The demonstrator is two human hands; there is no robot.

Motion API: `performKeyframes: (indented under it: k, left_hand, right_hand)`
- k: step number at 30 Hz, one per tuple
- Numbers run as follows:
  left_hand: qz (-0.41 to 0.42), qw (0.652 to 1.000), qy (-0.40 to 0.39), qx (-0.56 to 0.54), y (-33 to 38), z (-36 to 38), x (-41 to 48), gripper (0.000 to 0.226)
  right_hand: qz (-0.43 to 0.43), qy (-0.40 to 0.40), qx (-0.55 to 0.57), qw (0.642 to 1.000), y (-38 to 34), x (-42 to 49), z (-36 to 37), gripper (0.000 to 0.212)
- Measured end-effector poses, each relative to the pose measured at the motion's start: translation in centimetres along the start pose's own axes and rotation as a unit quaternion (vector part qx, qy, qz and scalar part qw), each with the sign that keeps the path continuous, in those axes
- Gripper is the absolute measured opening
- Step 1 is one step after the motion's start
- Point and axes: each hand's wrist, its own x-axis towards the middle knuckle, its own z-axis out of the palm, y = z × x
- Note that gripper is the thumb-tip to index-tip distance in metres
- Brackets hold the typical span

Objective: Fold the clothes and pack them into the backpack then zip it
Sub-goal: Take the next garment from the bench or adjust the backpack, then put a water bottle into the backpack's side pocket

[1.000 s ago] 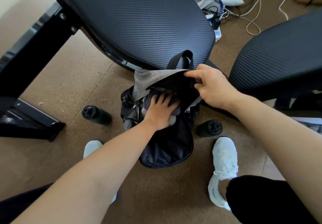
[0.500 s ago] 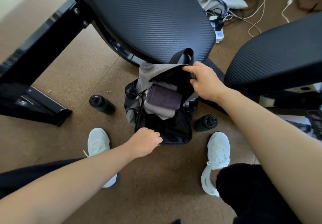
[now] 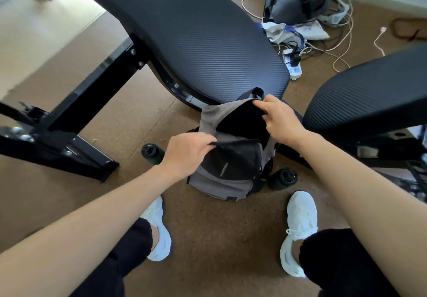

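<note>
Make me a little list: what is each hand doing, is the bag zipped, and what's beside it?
left hand: grips the front flap's edge
right hand: grips the back top edge
backpack: grey, on the floor, mouth open, not zipped
clothes: none showing
beside it: left bottle and right bottle, both dark, one each side

Brown floor [image 3: 208, 239] carries backpack [image 3: 221, 188], left bottle [image 3: 151, 153], right bottle [image 3: 284, 177]
</note>
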Motion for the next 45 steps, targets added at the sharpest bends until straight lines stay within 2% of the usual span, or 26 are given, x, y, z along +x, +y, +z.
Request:
performKeyframes:
  k: [2,5,7,9,14,17,19,22,24,25,27,31,33,35,37,39,42,45]
  left_hand:
    - [-0.042,0.996,0.081,-0.011,-0.3,-0.4,0.6,0.038]
    - [-0.017,0.999,0.047,0.021,0.2,-0.4,1.0,0.029]
    - [-0.028,0.996,0.084,0.016,0.2,0.0,1.2,0.031]
    - [-0.076,0.988,0.133,-0.004,0.1,0.1,1.7,0.03]
    - [-0.074,0.993,0.088,0.01,0.6,1.4,3.1,0.02]
    - [-0.084,0.992,0.089,0.03,0.2,2.1,4.1,0.022]
    - [-0.098,0.99,0.094,0.033,0.1,2.5,4.7,0.023]
    - [-0.116,0.987,0.105,0.037,0.0,3.0,5.4,0.025]
    - [-0.122,0.985,0.113,0.054,0.0,3.5,5.7,0.024]
    - [-0.124,0.984,0.118,0.06,0.1,3.7,5.8,0.023]
    - [-0.113,0.983,0.129,0.066,0.2,4.2,6.0,0.022]
    - [-0.084,0.977,0.172,0.098,0.2,5.1,5.7,0.028]
    - [-0.046,0.966,0.215,0.135,0.6,5.4,5.1,0.031]
    - [0.055,0.959,0.24,0.139,1.7,6.0,4.0,0.027]
    - [0.175,0.96,0.204,0.081,3.2,7.3,2.3,0.02]
    - [0.209,0.973,0.091,-0.018,5.3,9.4,0.0,0.017]
    - [0.109,0.986,-0.085,-0.092,7.9,13.5,-1.8,0.04]
    - [-0.02,0.985,-0.125,-0.119,10.1,18.0,0.0,0.063]
  right_hand:
    - [-0.01,0.013,-0.001,1.0,-0.2,-0.1,-0.2,0.054]
    - [-0.027,0.015,0.004,0.999,-0.6,-0.2,-0.3,0.052]
    - [-0.028,0.012,0.007,1.0,-0.6,-0.2,-0.3,0.052]
    - [-0.022,0.007,0.01,1.0,-0.3,-0.1,-0.2,0.048]
    - [0.034,-0.045,0.029,0.998,0.7,-0.7,0.4,0.051]
    - [0.065,-0.031,0.081,0.994,1.6,-1.6,0.2,0.046]
    - [0.11,0.035,0.132,0.985,2.1,-2.9,0.2,0.037]
    - [0.228,0.139,0.14,0.953,3.7,-6.2,1.8,0.022]
    - [0.312,0.114,0.141,0.933,5.9,-8.9,4.0,0.018]
    - [0.35,0.072,0.144,0.923,7.2,-10.1,5.3,0.022]
    - [0.399,-0.016,0.134,0.907,9.7,-11.7,7.7,0.046]
    - [0.421,-0.09,0.096,0.897,12.3,-12.9,11.7,0.094]
    - [0.406,-0.105,0.085,0.904,13.1,-13.0,13.4,0.105]
    - [0.402,-0.117,0.084,0.905,13.8,-12.6,14.4,0.105]
    - [0.395,-0.13,0.077,0.906,14.3,-12.1,15.3,0.101]
    - [0.39,-0.136,0.067,0.908,14.7,-11.7,16.0,0.094]
    - [0.391,-0.116,0.073,0.91,14.9,-11.4,16.7,0.084]
    - [0.398,-0.082,0.091,0.909,15.0,-11.9,17.0,0.076]
